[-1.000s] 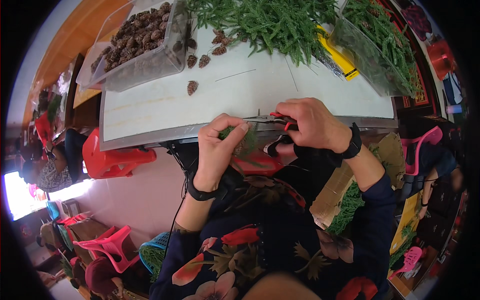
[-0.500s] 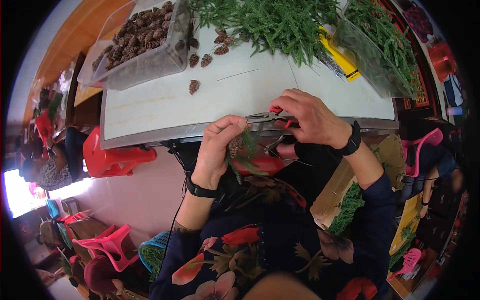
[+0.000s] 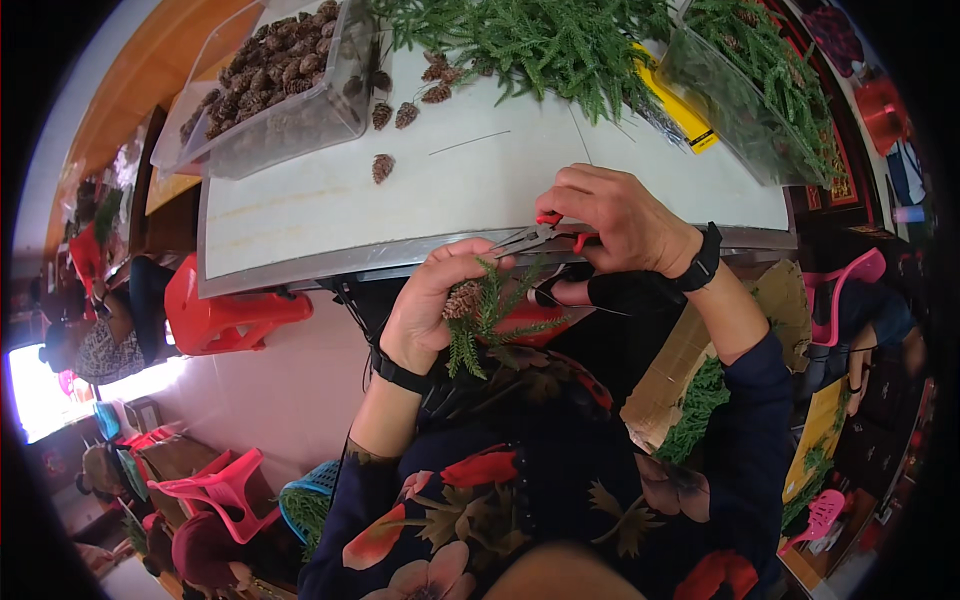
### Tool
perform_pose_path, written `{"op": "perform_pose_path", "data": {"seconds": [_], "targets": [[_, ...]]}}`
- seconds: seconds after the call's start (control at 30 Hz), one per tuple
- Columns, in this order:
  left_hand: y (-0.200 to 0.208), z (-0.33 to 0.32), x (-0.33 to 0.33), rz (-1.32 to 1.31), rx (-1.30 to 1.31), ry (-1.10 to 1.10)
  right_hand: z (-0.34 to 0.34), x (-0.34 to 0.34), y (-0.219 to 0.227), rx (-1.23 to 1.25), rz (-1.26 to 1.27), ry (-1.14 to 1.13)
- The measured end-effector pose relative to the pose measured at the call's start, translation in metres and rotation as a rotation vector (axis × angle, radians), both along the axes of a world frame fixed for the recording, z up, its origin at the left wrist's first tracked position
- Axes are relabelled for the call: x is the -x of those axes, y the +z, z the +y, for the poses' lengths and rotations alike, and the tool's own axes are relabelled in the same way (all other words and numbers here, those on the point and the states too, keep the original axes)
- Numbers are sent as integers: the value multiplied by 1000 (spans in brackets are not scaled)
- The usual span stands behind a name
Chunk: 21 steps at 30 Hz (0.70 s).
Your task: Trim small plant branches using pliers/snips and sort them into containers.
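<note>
My left hand (image 3: 428, 300) pinches a green artificial pine sprig (image 3: 492, 318) just off the table's front edge. A brown pine cone (image 3: 463, 300) sits against the sprig, beside my palm. In my right hand (image 3: 625, 215) is a pair of pliers (image 3: 530, 238) with red handles and long grey jaws. The jaws point left and reach my left fingertips, where the sprig's upper end is; what lies between them is too small to tell. Dark straps circle both wrists.
A clear bin of pine cones (image 3: 285, 135) stands at the table's (image 3: 300, 215) back left, with loose cones beside it. Green sprigs (image 3: 560, 50) are heaped at the back, next to a yellow package (image 3: 675, 105) and a clear bin of greenery (image 3: 725, 120). Thin wires lie on the white top.
The sprig and cone have turned and now show more fully below my left fingers. The plier jaws have tilted, their tips lower and nearer the left fingertips. My right hand has shifted slightly up.
</note>
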<state>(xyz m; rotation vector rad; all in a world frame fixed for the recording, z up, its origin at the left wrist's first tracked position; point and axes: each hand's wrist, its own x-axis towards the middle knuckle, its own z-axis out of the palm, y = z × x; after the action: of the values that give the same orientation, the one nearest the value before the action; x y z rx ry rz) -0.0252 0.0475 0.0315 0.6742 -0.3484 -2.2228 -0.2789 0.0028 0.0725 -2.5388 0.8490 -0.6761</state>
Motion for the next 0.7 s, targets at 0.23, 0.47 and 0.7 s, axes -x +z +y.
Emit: {"op": "perform_pose_path", "data": {"seconds": [0.23,0.47,0.7], "targets": [[-7,-1,-5,42,22,-60,0,0,2,-6,-3,29],[1,-2,-5,42,54,-78,4,2,7,-105,59,-5],[13,4,11,-787,564,199,21,-6,5,-360,229,-164]]}}
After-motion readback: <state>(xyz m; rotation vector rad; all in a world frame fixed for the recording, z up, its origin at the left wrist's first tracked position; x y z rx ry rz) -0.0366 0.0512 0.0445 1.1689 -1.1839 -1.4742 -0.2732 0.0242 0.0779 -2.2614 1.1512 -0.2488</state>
